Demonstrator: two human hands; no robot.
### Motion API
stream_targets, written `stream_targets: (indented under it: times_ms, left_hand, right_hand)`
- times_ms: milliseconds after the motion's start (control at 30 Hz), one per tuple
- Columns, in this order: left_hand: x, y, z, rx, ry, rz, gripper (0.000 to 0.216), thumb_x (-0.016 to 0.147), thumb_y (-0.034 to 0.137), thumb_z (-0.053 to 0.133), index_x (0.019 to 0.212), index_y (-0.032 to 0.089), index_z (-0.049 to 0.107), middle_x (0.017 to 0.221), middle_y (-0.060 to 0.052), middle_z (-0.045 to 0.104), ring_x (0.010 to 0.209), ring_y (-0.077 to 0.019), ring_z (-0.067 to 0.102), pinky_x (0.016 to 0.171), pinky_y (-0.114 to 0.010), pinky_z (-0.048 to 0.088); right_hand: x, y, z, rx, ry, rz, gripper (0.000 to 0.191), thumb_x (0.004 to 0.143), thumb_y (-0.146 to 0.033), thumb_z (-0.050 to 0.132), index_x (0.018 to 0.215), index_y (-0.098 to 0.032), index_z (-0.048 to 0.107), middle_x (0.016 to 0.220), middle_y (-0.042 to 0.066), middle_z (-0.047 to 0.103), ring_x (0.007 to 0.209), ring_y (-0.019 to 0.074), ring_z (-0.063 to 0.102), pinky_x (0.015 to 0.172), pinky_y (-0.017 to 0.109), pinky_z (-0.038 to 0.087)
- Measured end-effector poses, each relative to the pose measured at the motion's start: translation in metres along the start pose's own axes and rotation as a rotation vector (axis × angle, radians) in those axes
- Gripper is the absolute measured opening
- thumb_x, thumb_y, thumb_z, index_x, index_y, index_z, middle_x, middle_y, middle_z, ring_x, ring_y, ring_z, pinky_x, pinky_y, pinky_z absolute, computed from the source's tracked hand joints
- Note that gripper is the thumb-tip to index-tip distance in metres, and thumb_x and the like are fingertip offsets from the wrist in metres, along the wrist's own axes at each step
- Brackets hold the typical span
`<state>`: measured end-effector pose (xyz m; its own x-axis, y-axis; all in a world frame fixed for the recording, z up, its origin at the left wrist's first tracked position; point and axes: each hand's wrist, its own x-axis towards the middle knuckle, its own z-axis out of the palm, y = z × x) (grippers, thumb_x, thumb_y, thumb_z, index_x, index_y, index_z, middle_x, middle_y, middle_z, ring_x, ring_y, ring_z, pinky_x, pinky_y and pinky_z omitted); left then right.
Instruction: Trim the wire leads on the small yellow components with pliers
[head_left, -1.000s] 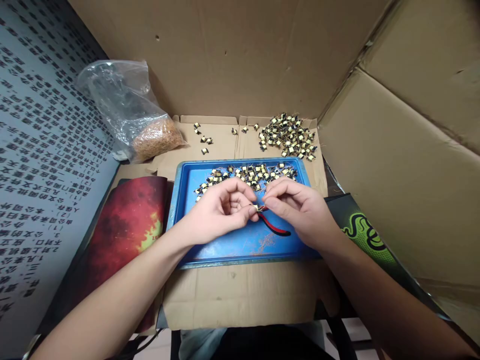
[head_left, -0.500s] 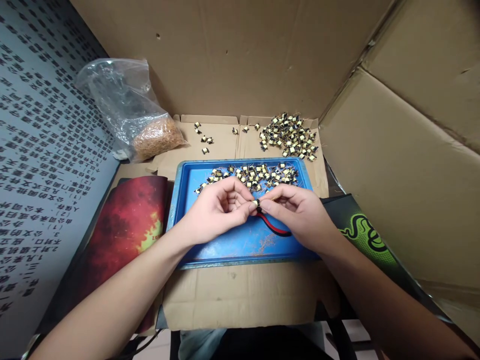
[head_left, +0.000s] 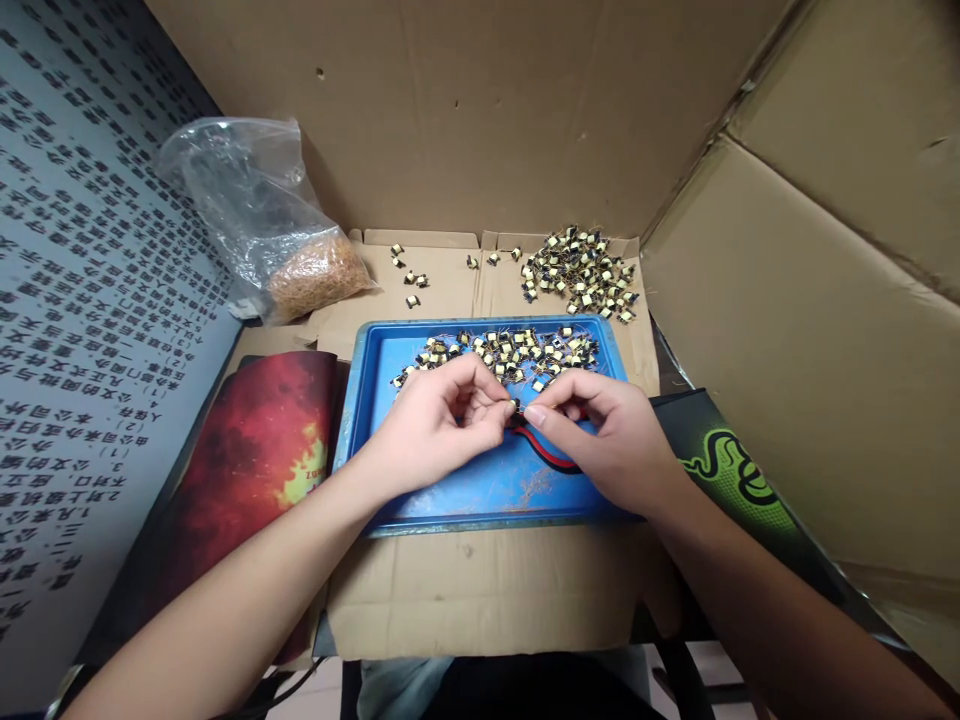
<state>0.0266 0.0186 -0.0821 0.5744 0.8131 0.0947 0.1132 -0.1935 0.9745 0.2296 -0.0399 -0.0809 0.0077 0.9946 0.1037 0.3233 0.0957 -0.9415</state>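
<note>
My left hand (head_left: 450, 415) pinches a small transformer (head_left: 516, 405) with a black bobbin between thumb and fingertips, over the blue tray (head_left: 465, 515). Close against it, the thumb and forefinger of my right hand (head_left: 600, 425) are pressed together at the transformer's thin wire leads, which are hard to make out. Under the right hand shows a tool with curved red and black handles (head_left: 551, 457), pliers-like; its head is mostly hidden. Several more transformers with yellow tape and loose wires (head_left: 517, 350) lie along the tray's far side.
Behind the tray, a heap of transformers (head_left: 581, 270) lies on cardboard, with several single ones to its left. A clear plastic bag (head_left: 315, 275) of copper-coloured wire bits stands back left. Cardboard walls (head_left: 465, 120) enclose the back and right. Wire scraps (head_left: 536, 487) lie in the tray.
My right fingertips have drawn slightly to the right, away from the transformer. The transformer has turned in my left fingers, showing less yellow. More of the red handle shows under my right hand.
</note>
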Motion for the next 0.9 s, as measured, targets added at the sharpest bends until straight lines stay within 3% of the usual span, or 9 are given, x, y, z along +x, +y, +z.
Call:
stream_targets:
  times_ms: [100, 333, 500, 633, 800, 900]
  left_hand:
    - [-0.002, 0.001, 0.0, 0.051, -0.04, -0.004, 0.015, 0.088, 0.023, 0.075, 0.084, 0.016, 0.062, 0.066, 0.003, 0.059, 0.058, -0.009, 0.05, 0.054, -0.022, 0.042]
    - [0.003, 0.0, -0.005, -0.176, -0.019, -0.022, 0.019, 0.09, 0.025, 0.078, 0.087, 0.015, 0.061, 0.078, -0.005, 0.076, 0.065, -0.0095, 0.064, 0.062, -0.02, 0.051]
    - [0.003, -0.002, -0.006, -0.318, -0.065, -0.071, 0.021, 0.094, 0.027, 0.076, 0.09, 0.015, 0.06, 0.077, -0.005, 0.077, 0.055, -0.006, 0.055, 0.051, -0.018, 0.043]
    - [0.003, -0.002, -0.007, -0.371, -0.052, -0.12, 0.025, 0.093, 0.031, 0.079, 0.092, 0.016, 0.059, 0.078, -0.004, 0.077, 0.052, -0.0057, 0.053, 0.047, -0.017, 0.041]
    - [0.003, -0.001, -0.007, -0.396, -0.04, -0.121, 0.026, 0.091, 0.029, 0.082, 0.092, 0.014, 0.06, 0.08, -0.005, 0.079, 0.054, -0.0058, 0.057, 0.049, -0.016, 0.046]
    - [0.002, 0.001, -0.006, -0.385, -0.054, -0.132, 0.025, 0.091, 0.026, 0.081, 0.091, 0.013, 0.06, 0.08, -0.005, 0.079, 0.056, -0.0059, 0.061, 0.05, -0.014, 0.049]
  right_hand:
    - [0.003, 0.005, -0.002, 0.097, -0.042, 0.069, 0.021, 0.089, -0.038, 0.074, 0.078, -0.02, 0.071, 0.071, 0.001, 0.067, 0.065, 0.0149, 0.052, 0.061, 0.03, 0.041]
    - [0.009, 0.008, -0.009, 0.245, -0.199, 0.189, 0.028, 0.088, -0.043, 0.073, 0.078, -0.019, 0.064, 0.069, -0.001, 0.06, 0.061, 0.0121, 0.047, 0.057, 0.027, 0.039]
    - [0.009, 0.008, -0.012, 0.272, -0.148, 0.173, 0.027, 0.089, -0.041, 0.074, 0.079, -0.019, 0.063, 0.068, -0.003, 0.055, 0.06, 0.0112, 0.045, 0.058, 0.026, 0.038]
    - [0.006, 0.017, -0.01, 0.434, -0.116, 0.273, 0.025, 0.093, -0.041, 0.071, 0.085, -0.02, 0.061, 0.067, -0.004, 0.055, 0.058, 0.0106, 0.047, 0.054, 0.024, 0.035]
    - [0.001, 0.016, -0.002, 0.585, -0.239, 0.276, 0.031, 0.09, -0.045, 0.079, 0.104, -0.02, 0.069, 0.077, -0.002, 0.063, 0.059, 0.0098, 0.05, 0.049, 0.022, 0.035]
    - [0.001, 0.013, 0.003, 0.599, -0.175, 0.271, 0.03, 0.087, -0.045, 0.083, 0.095, -0.019, 0.072, 0.074, -0.001, 0.065, 0.055, 0.0086, 0.049, 0.047, 0.021, 0.035]
